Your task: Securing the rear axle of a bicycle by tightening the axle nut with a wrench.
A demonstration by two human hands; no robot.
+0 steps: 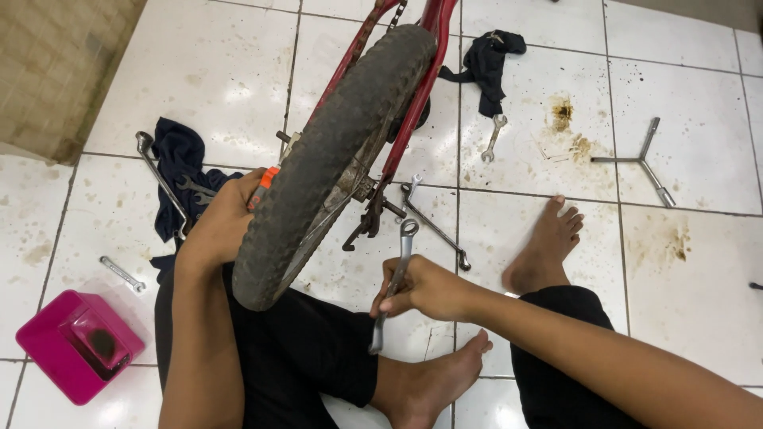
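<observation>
Legs: my own, in black shorts, lie nearest the lens; I sit barefoot on the white tiled floor (699,262).
Wheel: I see the knobby bicycle tyre (330,151) standing upright between my knees, held in the red frame (413,103), its low edge close to my lap.
Left hand: my left hand (218,222) is pressed to the left side of the tyre, beside an orange reflector (265,183); I cannot tell how the fingers sit, since the tyre hides them.
Right hand: my right hand (421,287) has its fingers wrapped tight about a silver ring spanner (395,278), ring end up, just right of the wheel hub.
Box: pink plastic box (79,342), at my left, well apart from the wheel.
Cloths: dark rag (179,155) under a long wrench (159,179) at left; black cloth (489,59) far right of the frame.
Loose tools: Y-shaped socket wrench (642,161) far right; small spanner (493,139) near the black cloth; another small spanner (122,273) by the box.
</observation>
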